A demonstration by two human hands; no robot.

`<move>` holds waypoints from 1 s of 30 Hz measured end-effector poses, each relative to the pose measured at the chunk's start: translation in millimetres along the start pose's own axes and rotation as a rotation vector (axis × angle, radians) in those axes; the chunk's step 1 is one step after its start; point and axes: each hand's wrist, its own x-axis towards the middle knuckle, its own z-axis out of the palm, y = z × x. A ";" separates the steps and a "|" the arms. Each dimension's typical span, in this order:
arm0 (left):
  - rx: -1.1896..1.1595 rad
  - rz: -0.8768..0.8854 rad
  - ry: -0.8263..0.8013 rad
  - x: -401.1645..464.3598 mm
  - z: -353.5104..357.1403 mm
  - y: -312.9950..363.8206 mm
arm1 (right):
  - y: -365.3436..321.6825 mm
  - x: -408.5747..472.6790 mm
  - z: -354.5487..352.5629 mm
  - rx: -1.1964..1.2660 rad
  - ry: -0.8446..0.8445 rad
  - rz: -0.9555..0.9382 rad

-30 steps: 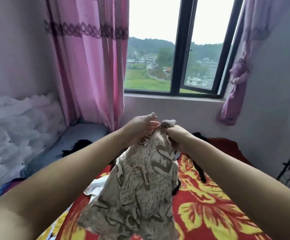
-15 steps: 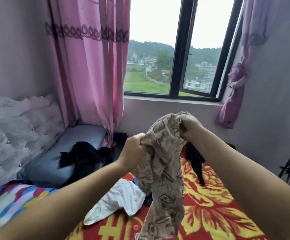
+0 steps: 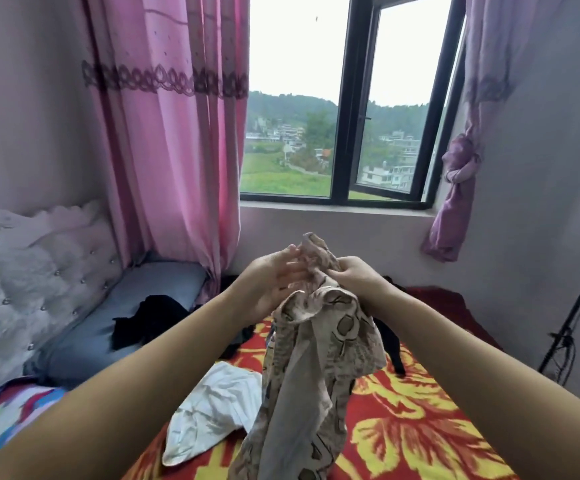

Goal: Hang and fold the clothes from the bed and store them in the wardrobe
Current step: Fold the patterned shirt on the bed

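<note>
Bed with red floral cover; white garment at six o'clock, black clothes at nine o'clock on grey pillow.

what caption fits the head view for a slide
Both hands, left hand and right hand, hold up a beige patterned garment over the bed.

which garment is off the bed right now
The beige patterned garment: both hands hold it up by its top, left hand and right hand. The white garment and black garment lie on the bed.
</note>
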 end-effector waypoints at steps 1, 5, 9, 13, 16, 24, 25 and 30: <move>0.077 0.015 -0.049 -6.7 -3.9 -3.3 | 2.5 -0.3 -0.1 0.063 0.018 0.016; 0.494 0.064 -0.269 -35.4 -14.9 -14.0 | 5.8 0.9 -3.1 0.357 -0.012 0.106; 0.693 0.166 -0.339 -43.4 -17.8 -24.0 | -6.4 -10.2 -5.7 0.473 -0.048 0.157; 0.737 0.355 0.035 -35.6 -14.9 -27.7 | -17.9 -29.6 -13.2 0.251 0.007 0.103; 0.830 0.478 0.228 -31.1 -13.6 -15.3 | -31.4 -19.3 -22.2 0.065 0.046 0.064; 1.014 0.508 -0.016 -24.3 7.4 27.3 | -70.2 -26.0 -7.3 -0.751 -0.288 -0.322; 0.972 0.523 -0.010 -24.5 8.3 29.6 | -72.6 -25.2 -3.3 -0.815 -0.255 -0.335; 0.901 0.371 0.025 -27.6 -6.6 16.8 | -77.9 -19.9 -2.2 -0.855 -0.088 -0.257</move>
